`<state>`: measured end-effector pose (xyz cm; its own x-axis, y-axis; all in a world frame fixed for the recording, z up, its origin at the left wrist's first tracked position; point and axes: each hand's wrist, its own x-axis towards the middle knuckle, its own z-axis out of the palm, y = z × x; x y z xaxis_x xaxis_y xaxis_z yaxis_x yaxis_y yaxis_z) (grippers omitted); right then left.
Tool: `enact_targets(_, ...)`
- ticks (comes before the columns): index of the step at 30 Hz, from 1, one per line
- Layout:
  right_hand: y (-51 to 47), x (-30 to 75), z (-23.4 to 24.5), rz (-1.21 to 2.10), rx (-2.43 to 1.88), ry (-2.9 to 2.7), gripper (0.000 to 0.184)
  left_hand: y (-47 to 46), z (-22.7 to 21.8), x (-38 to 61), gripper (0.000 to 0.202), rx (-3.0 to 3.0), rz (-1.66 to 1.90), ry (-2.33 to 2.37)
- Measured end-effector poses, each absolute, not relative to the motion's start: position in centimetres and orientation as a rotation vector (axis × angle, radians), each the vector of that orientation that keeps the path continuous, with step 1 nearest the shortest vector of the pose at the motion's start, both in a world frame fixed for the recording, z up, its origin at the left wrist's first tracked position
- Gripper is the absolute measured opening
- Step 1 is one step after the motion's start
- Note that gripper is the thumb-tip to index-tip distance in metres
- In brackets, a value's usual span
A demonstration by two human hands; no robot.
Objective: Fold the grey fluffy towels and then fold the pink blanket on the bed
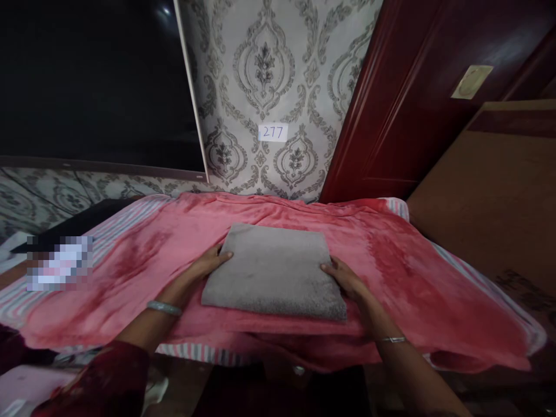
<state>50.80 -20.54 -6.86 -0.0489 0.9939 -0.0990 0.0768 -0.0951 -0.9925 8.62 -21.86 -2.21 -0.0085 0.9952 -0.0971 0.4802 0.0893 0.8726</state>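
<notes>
A folded grey towel point(273, 269) lies flat in front of me, a neat rectangle with its thick folded edge toward me. It rests on a pink plush blanket point(143, 255). At the towel's left side is my left hand point(212, 260), closed on the edge with the thumb on top and the other fingers mostly hidden. My right hand point(343, 277) grips the opposite side the same way, its thumb over the top surface. A pale bangle circles the left wrist and a thin silver one the right.
A large dark television screen point(95, 81) stands at the upper left. Behind the blanket is patterned wallpaper with a paper label point(273, 132) reading 277. A dark red door point(391, 116) and a big brown cardboard box point(490, 191) border the right side. Striped cloth edges the blanket.
</notes>
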Motion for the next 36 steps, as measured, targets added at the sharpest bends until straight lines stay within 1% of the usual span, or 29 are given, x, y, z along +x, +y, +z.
enact_targets(3, -19.1, 50.6, -5.5, 0.735, -1.555, -1.486, 0.067, -20.9, -0.5, 9.0, 0.076, 1.723, 0.767, 1.989)
enact_targets(5, -17.5, 48.6, -3.8, 0.457, -1.547, -1.713, 0.069, -19.6, 0.9, 10.7, 0.071, 1.951, 0.721, 2.058)
enact_targets(8, -15.6, 43.8, -1.8, 0.276, -1.491, -2.018, 0.066, -17.6, 1.8, 14.9, 0.066, 2.255, 0.594, 1.950)
enact_targets(10, -15.2, 40.8, -1.6, 0.177, -1.560, -2.117, 0.065, -16.8, 1.0, 17.4, 0.064, 2.365, 0.475, 1.956)
enact_targets(14, -15.7, 38.5, -3.5, 0.151, -1.683, -2.284, 0.061, -16.8, -2.3, 19.2, 0.063, 2.460, 0.260, 1.979)
enact_targets(17, -15.9, 38.8, -4.7, 0.172, -1.695, -2.318, 0.061, -17.1, -3.5, 18.9, 0.063, 2.484, 0.250, 1.989)
enact_targets(27, -15.4, 39.0, -4.9, 0.166, -1.713, -2.308, 0.061, -17.0, -3.2, 18.6, 0.064, 2.486, 0.297, 1.979)
enact_targets(32, -15.6, 40.1, -4.6, 0.182, -1.735, -2.309, 0.061, -17.6, -2.9, 17.6, 0.063, 2.434, 0.312, 2.149)
enact_targets(36, -16.4, 42.6, -4.7, 0.182, -1.809, -2.271, 0.061, -18.2, -2.8, 16.1, 0.064, 2.365, 0.232, 2.197)
